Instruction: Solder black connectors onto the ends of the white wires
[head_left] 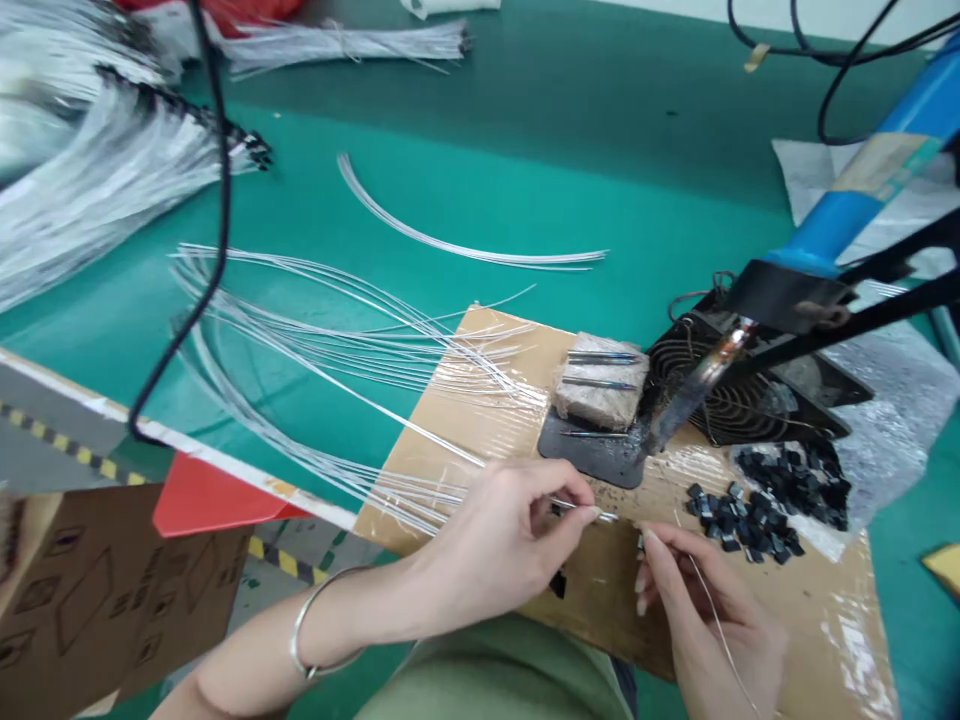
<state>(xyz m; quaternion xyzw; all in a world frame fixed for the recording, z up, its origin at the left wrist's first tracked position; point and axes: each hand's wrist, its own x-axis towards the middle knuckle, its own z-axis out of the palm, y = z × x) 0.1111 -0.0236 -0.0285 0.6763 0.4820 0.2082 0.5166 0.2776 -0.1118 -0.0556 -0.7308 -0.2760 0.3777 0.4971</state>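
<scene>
My left hand (517, 530) is closed in a pinch on a white wire (442, 440), whose bare-looking end pokes out past the fingertips toward the right. Facing it, a small gap away, my right hand (705, 610) has thumb and fingers pressed together. A thin solder wire (712, 610) runs through the right hand and sticks up above it. A small dark piece shows at its fingertips, too small to make out. Beyond the hands, a soldering iron (697, 400) with a blue holder (862, 200) slants down over a dark metal plate (592, 455).
White wires (322, 350) fan across the green table (637, 180) and a taped cardboard sheet (817, 620). Small black parts (750, 520) lie in piles at right. A fan (735, 390) stands behind the iron. Wire bundles (127, 170) lie upper left; a black cable (217, 180) hangs in front.
</scene>
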